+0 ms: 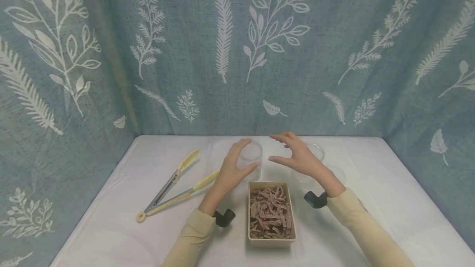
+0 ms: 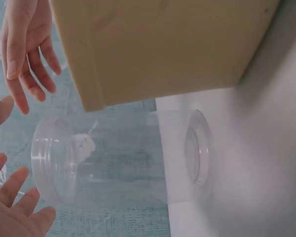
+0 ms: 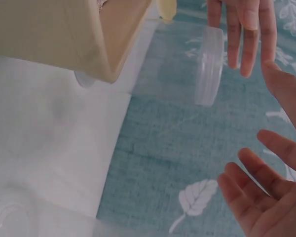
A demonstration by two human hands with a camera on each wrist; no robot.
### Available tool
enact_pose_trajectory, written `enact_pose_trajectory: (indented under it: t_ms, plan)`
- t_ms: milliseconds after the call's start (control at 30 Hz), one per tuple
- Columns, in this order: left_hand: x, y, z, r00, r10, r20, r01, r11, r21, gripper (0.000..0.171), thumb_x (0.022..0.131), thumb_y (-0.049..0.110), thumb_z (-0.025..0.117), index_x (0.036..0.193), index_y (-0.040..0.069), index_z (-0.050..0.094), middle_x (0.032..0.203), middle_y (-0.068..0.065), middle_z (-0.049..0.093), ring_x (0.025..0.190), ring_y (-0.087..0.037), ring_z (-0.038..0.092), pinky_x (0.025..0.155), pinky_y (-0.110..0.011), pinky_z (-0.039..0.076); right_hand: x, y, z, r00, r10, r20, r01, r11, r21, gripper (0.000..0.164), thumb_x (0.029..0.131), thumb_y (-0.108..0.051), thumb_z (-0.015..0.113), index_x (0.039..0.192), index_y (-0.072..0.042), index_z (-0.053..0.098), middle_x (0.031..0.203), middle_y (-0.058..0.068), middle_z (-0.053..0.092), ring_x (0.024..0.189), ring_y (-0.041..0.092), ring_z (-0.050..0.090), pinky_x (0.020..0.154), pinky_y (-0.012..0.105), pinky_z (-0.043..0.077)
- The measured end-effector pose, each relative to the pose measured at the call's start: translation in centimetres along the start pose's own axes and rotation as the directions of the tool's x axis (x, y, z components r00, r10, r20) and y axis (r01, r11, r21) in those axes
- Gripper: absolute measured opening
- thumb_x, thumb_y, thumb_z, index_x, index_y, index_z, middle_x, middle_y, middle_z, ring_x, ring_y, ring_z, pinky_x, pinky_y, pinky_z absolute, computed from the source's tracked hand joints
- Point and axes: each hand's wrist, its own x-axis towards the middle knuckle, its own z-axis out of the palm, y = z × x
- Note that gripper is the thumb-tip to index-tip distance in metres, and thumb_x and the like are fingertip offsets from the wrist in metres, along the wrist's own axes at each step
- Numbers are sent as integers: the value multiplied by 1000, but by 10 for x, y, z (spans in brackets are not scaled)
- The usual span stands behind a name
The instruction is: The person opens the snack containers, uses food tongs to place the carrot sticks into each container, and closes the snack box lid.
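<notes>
A clear cylindrical jar [image 1: 252,151] stands upright behind the beige box. My left hand [image 1: 231,168] is beside the jar's left, with fingers and thumb spread around its upper part. In the left wrist view, the fingers [image 2: 12,192] are near the jar's rounded top end [image 2: 44,158]; I cannot tell whether they touch it. My right hand [image 1: 300,158] hovers to the right of the jar, fingers apart from the thumb and nothing between them. Brown, wrinkled dried strips [image 1: 271,211] fill the rectangular beige box [image 1: 272,243] between my forearms.
Yellow-tipped tongs [image 1: 167,203] lie spread on the white table [image 1: 111,234] to the left. More clear round containers [image 1: 317,149] stand behind my right wrist, partly hidden. A blue-green leaf-patterned curtain [image 1: 237,106] closes off the back and sides.
</notes>
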Motion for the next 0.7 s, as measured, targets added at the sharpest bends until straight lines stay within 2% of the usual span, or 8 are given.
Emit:
enact_pose_trajectory:
  t_ms: [167,433,567,700]
  plan:
    - [0,-6,-1,1000,-12,-12,12,1000,7,65,83,22,71,138,11,40,141,-9,40,134,-27,32,106,-51,27,8,-2,7,999,-8,48,8,1000,6,62,81,-33,71,133,-8,48,117,12,50,110,31,50,90,43,46]
    - [4,-15,-6,998,-51,-21,51,998,33,66,81,22,72,138,11,40,141,-10,40,131,-27,36,107,-46,29,18,-1,19,992,1,126,0,1000,-5,70,80,-38,71,137,-7,44,123,17,51,111,32,51,90,46,45]
    - [7,-18,-9,998,-63,-1,63,997,47,67,81,23,73,138,11,40,141,-10,39,132,-27,35,107,-47,29,20,2,25,988,22,156,-20,1000,-11,74,79,-39,72,138,-7,41,124,17,50,113,32,50,90,46,45]
    - [11,-20,-12,996,-77,51,74,996,55,70,80,26,73,139,13,39,143,-10,37,133,-27,33,107,-49,28,21,7,30,981,41,190,-41,999,-2,78,78,-38,73,140,-7,38,124,17,49,114,32,50,89,47,46]
